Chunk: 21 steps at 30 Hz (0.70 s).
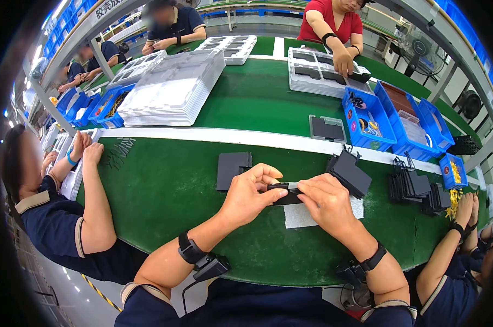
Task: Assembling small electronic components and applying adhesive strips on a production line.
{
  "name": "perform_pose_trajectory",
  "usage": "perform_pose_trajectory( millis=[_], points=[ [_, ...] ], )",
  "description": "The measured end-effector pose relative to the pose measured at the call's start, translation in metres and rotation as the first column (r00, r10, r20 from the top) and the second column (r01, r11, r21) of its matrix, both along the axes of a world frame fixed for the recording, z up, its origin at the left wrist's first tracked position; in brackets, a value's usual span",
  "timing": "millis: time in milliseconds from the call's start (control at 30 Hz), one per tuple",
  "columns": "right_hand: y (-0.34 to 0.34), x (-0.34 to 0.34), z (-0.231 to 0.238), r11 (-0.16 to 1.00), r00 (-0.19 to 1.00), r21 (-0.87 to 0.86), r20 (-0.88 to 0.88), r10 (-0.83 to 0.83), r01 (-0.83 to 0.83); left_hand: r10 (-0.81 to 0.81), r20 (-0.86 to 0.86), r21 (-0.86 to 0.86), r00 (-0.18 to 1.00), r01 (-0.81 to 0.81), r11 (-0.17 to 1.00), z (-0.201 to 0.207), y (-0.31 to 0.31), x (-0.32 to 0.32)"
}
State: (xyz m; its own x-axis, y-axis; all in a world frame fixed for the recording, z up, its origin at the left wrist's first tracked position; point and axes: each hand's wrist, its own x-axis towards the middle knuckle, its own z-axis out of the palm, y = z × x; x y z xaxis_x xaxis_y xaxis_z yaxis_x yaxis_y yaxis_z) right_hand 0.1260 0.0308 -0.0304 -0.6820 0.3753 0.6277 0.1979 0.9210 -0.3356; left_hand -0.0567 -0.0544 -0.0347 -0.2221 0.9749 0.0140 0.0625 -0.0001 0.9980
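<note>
Between my hands, over the middle of the green work surface, is a thin black plastic part (286, 199), tilted edge-up. My left hand (245, 195) pinches its left end between thumb and fingers. At the other end, my right hand (329, 208) grips the part, its thumb and fingertips closed near a small pale strip (293, 185) along the top edge. Whether the strip is fixed to the part I cannot tell. Below them lies a white cloth or foam pad (301, 217), partly hidden by my right hand. Flat black cases (233, 170) lie beyond my left hand, more black cases (351, 173) beyond my right.
Further right stand stacks of black cases (411, 186) and a small blue bin (448, 173) with yellow pieces. Larger blue bins (385, 143) line the back right. White plastic trays (170, 101) are piled at back left. Co-workers sit on both sides and across.
</note>
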Motion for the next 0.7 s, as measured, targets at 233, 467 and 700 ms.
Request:
perform_pose_trajectory(
  millis=[233,467,700],
  points=[
    [0.004,0.002,0.006,0.997,0.99,-0.073,-0.143,-0.014,0.004,-0.086,-0.276,0.002,0.957,0.09,0.996,0.001,0.0,0.0],
    [-0.004,0.001,0.007,0.958,0.996,-0.286,-0.085,-0.029,0.004,-0.087,-0.236,0.052,0.968,0.102,0.993,0.0,0.001,0.007],
    [0.001,0.005,0.017,0.942,0.998,-0.332,-0.047,0.029,-0.043,-0.036,-0.202,0.027,0.979,0.042,0.999,-0.004,0.0,0.003]
  ],
)
